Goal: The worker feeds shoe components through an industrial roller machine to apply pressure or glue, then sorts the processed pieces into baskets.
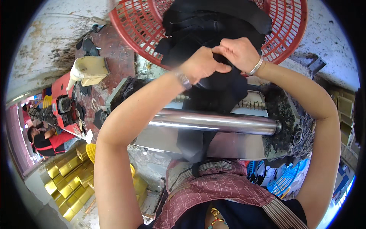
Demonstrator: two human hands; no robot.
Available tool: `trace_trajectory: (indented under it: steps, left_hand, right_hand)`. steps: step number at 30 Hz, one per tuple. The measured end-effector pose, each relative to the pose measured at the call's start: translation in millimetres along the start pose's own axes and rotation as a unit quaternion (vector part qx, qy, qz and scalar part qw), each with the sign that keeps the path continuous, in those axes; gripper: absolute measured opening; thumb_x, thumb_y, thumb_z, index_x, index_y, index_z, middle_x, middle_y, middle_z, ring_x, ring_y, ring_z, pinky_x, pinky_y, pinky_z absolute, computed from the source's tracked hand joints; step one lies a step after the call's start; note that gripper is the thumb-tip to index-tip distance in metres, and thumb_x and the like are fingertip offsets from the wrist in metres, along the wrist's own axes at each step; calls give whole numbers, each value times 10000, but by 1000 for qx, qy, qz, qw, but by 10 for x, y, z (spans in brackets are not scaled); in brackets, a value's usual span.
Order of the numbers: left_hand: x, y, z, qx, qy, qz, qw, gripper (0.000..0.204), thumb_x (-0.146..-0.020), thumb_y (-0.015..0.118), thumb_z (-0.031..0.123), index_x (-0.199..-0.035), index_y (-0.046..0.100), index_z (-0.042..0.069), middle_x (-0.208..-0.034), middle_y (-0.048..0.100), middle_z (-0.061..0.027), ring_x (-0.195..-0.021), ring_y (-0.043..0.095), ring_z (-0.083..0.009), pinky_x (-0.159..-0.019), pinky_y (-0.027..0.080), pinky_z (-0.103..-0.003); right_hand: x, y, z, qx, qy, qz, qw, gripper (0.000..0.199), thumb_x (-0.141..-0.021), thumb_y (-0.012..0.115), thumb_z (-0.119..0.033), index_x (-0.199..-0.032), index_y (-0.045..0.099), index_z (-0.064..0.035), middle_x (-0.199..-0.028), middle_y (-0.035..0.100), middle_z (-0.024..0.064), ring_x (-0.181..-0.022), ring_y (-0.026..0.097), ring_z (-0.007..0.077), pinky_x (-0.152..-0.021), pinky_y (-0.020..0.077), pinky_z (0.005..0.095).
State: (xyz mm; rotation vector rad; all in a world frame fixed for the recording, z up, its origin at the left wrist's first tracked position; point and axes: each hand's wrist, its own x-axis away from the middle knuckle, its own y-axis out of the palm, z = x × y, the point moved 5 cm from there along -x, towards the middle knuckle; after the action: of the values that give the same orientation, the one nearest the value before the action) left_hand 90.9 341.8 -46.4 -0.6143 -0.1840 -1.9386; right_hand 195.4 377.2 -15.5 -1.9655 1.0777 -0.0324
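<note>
The limp black fabric piece (219, 82) looks light, soft and floppy, so it is best taken by an edge. Both grips pinch its bunched top: left hand (200, 65) and right hand (238, 51) touching. It hangs below them, over the shiny steel roller (236, 124), before the red plastic mesh basket (133, 23)

Left of us: gold boxes (65, 179), a seated person (45, 141)
Lower right: blue basket (286, 179)
</note>
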Motion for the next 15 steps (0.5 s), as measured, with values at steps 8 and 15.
trace_trajectory:
  steps: [8, 15]
  left_hand:
    - [319, -227, -198, 157, -49, -130, 978, 475, -710, 698, 177, -1090, 488, -14, -997, 577, -58, -894, 553, -139, -824, 424, -279]
    - [294, -320, -40, 197, -16, -57, 979, 413, -713, 690, 150, -1057, 513, 6, -973, 586, -54, -880, 557, -132, -800, 435, -296]
  right_hand:
    - [-375, -394, 140, 100, -10, 18, 995, 311, -811, 521, -370, -688, 615, -100, -528, 482, 129, -508, 497, 303, -461, 378, 348]
    - [-428, -284, 316, -6, -48, -53, 997, 359, -812, 491, -307, -1020, 553, -21, -856, 617, 102, -653, 572, 220, -661, 450, 303]
